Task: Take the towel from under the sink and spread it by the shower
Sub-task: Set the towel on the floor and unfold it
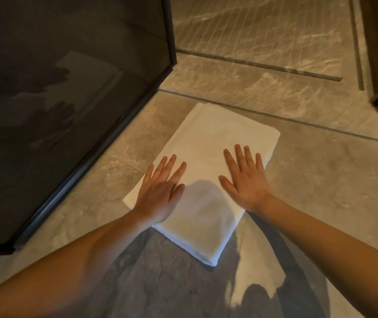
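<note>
A folded white terry towel [203,180] lies on the grey marble floor [309,191] beside the dark glass shower door [68,99]; left hand [160,191] and right hand [245,180] rest flat on it, fingers spread, gripping nothing.

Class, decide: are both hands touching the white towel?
Touching. The head view shows the left hand and right hand pressed flat, palms down, on the towel.

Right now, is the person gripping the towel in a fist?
No, both the left hand and right hand lie flat, fingers spread, on the towel.
</note>
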A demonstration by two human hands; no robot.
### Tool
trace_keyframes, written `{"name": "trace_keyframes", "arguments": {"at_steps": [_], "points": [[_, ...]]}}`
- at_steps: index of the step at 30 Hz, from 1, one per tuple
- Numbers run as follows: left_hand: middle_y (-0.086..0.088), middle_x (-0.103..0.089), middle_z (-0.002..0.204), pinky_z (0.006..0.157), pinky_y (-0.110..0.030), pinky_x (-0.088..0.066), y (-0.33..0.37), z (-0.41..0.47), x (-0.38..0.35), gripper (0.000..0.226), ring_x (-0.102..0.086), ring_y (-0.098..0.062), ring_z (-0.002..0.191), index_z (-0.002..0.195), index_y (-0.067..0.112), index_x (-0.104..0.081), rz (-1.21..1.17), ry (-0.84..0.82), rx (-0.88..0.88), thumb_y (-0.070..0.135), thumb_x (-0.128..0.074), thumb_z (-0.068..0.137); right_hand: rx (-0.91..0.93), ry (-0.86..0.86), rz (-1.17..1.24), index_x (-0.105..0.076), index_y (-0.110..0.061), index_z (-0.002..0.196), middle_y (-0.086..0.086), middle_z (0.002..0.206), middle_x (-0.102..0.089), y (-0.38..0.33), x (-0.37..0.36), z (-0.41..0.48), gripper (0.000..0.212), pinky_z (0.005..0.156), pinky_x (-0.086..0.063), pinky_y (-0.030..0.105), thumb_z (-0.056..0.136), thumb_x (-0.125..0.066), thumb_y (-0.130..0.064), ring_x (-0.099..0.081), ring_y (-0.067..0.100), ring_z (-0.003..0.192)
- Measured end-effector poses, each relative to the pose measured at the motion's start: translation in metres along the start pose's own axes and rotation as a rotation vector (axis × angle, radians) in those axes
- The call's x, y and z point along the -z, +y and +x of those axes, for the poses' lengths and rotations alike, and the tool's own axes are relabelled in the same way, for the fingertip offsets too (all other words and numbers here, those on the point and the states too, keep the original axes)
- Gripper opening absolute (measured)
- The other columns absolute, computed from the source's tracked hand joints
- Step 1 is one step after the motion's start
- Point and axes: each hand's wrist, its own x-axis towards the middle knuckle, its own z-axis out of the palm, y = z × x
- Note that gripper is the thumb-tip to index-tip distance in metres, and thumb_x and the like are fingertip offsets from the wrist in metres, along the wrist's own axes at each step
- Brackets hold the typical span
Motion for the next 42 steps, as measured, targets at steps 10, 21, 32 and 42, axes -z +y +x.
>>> {"name": "trace_keyframes", "arguments": {"at_steps": [10, 21, 32, 42], "points": [[0.006, 0.003, 0.165, 0.121, -0.040, -0.001, -0.038, -0.025, 0.023, 0.063, 0.010, -0.012, 0.150, 0.157, 0.031, -0.008, -0.075, -0.108, 0.030, 0.052, -0.028, 0.101, 0.116, 0.002, -0.064, 0.005, -0.025, 0.157, 0.012, 0.164, 0.003, -0.027, 0.005, 0.029, 0.075, 0.121, 0.001, 0.051, 0.093, -0.005, -0.062, 0.007, 0.032, 0.150], [-0.002, -0.049, 0.138, 0.100, -0.016, -0.038, -0.069, -0.075, 0.062, 0.048, -0.051, -0.016, 0.123, 0.140, 0.011, -0.051, -0.372, -0.080, 0.203, 0.021, -0.063, 0.094, 0.098, -0.006, -0.058, 0.003, -0.025, 0.157, 0.013, 0.164, 0.001, -0.029, 0.006, 0.028, 0.080, 0.120, -0.002, 0.051, 0.088, 0.002, -0.065, 0.004, 0.033, 0.150], [-0.002, -0.057, 0.094, 0.077, -0.036, -0.050, -0.080, -0.083, 0.085, 0.058, -0.058, -0.022, 0.088, 0.137, 0.027, -0.049, -0.513, -0.212, 0.438, 0.024, -0.072, 0.084, 0.091, -0.018, -0.076, 0.005, -0.025, 0.156, 0.013, 0.164, 0.003, -0.028, 0.005, 0.022, 0.083, 0.120, -0.001, 0.051, 0.086, 0.006, -0.068, 0.005, 0.034, 0.150], [-0.004, -0.060, 0.088, 0.077, -0.032, -0.056, -0.072, -0.086, 0.098, 0.043, -0.061, -0.019, 0.083, 0.123, 0.018, -0.062, -0.816, -0.090, 0.419, 0.005, -0.072, 0.084, 0.082, -0.025, -0.083, 0.007, -0.024, 0.156, 0.014, 0.164, 0.003, -0.025, 0.002, 0.017, 0.082, 0.120, -0.002, 0.052, 0.087, 0.005, -0.067, 0.004, 0.035, 0.150]]}}
